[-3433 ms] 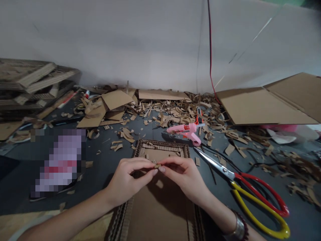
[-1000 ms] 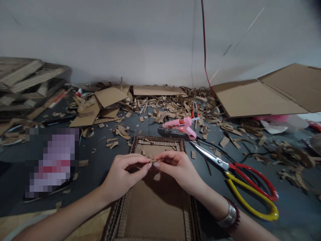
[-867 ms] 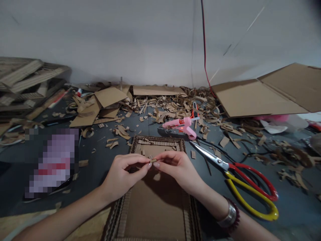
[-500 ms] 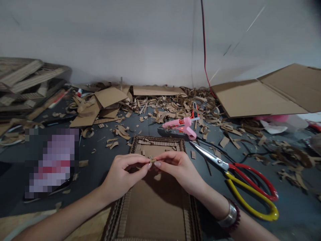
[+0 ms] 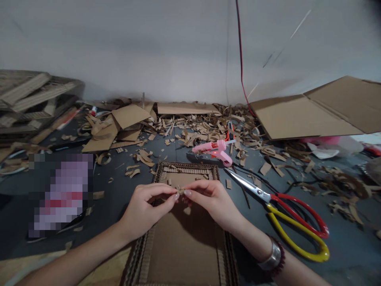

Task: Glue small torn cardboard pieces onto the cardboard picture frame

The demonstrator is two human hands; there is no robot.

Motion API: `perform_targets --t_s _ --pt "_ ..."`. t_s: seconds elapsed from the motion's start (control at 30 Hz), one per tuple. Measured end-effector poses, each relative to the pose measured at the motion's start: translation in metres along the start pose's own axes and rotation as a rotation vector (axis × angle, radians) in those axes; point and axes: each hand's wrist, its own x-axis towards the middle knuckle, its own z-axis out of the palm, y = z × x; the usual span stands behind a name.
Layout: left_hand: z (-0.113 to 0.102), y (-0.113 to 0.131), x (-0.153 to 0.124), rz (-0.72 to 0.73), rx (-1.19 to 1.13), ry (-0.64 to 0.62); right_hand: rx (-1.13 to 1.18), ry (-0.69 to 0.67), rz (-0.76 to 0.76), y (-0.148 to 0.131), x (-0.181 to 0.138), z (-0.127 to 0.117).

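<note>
My left hand (image 5: 145, 210) and my right hand (image 5: 211, 200) meet fingertip to fingertip above a flat cardboard frame (image 5: 184, 242) edged with corrugated strips. Both pinch one small brown cardboard piece (image 5: 180, 191) between thumbs and forefingers. The piece is tiny and mostly hidden by the fingers. A bracelet sits on my right wrist. Several short corrugated bits lie inside the frame's far end.
A pink glue gun (image 5: 212, 149) lies just beyond the frame. Large scissors with red and yellow handles (image 5: 297, 224) lie to the right. Cardboard scraps (image 5: 205, 127) litter the dark floor by the wall. A flattened box (image 5: 312, 115) is at right, stacked cardboard (image 5: 32, 103) at left.
Both hands have stayed pinched on the small cardboard piece, with only slight finger movement. The view has shifted a little.
</note>
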Motion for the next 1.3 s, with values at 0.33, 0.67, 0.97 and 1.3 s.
perform_targets --t_s 0.33,0.67,0.97,1.3 --pt "-0.008 -0.015 0.006 -0.102 0.056 0.285 -0.14 0.285 -0.266 -0.018 -0.004 -0.017" --pt "-0.007 -0.023 0.01 -0.092 0.222 0.207 -0.911 0.501 -0.496 -0.013 0.003 -0.037" --pt "-0.007 -0.027 0.008 -0.102 0.214 0.136 -1.192 0.566 -0.328 -0.032 -0.006 -0.059" --pt "-0.008 -0.029 0.009 -0.108 0.234 0.121 -1.425 0.528 -0.279 -0.006 -0.056 -0.101"
